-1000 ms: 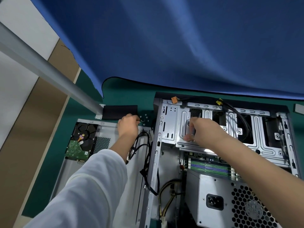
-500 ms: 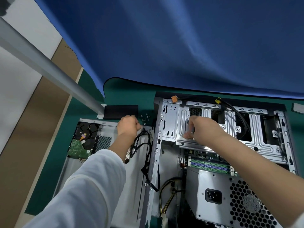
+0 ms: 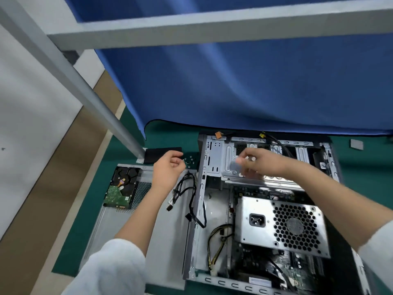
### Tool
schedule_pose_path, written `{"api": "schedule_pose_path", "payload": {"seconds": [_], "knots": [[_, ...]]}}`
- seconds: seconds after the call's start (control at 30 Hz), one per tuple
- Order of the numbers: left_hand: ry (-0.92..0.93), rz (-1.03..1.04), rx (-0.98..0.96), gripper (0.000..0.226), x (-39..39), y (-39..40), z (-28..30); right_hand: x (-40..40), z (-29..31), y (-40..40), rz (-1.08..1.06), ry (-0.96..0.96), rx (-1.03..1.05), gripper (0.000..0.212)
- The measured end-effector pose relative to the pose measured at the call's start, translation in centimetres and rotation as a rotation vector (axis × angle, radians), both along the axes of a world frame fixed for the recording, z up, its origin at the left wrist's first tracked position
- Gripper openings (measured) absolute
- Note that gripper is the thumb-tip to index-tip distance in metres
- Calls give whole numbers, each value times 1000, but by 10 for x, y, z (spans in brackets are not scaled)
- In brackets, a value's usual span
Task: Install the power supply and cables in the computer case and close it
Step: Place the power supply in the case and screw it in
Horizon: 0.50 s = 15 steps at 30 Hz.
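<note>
Case (image 3: 212, 209) lay open on mat, side up for access. PSU (image 3: 282, 224) sat tilted inside, near right, not yet seated. Cables (image 3: 187, 188) trailed left over removed panel (image 3: 127, 220). Left hand (image 3: 168, 169) hovered above cables, fingers loosely curled, empty. Right hand (image 3: 261, 161) blurred over drive cage (image 3: 231, 167); grasp unclear.

Honestly can't read a single thing here. The hard drive (image 3: 122, 189) has a small white sticker on its green circuit board, but it's way too tiny to make out. There's also a pale label strip on the motherboard (image 3: 260, 279) at the near edge of the computer case (image 3: 198, 209), just a blur. The power supply (image 3: 284, 225) shows no legible print either.
</note>
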<state>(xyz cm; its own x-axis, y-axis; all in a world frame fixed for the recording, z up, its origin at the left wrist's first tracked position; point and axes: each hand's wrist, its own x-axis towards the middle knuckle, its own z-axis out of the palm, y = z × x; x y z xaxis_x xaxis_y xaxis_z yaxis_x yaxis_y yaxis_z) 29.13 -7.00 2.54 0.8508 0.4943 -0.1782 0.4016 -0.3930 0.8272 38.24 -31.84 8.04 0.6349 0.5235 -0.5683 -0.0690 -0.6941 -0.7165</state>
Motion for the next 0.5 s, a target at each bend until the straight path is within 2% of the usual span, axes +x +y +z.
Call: {"api": "schedule_pose_path", "payload": {"seconds": [0.2,0.33,0.4,0.5], "knots": [[-117,-180,-165,19,-21,-80,57,-50,28,-38,-314,-67,409,36],[-116,-310,-395,13,-34,-134,73,-83,29,-69,-454,-40,566,54],[-103,-380,-387,13,-41,-154,74,-95,27,-83,-510,-49,602,48],[-120,-416,-244,16,-52,-174,68,-107,23,-99,-652,-79,643,22]]}}
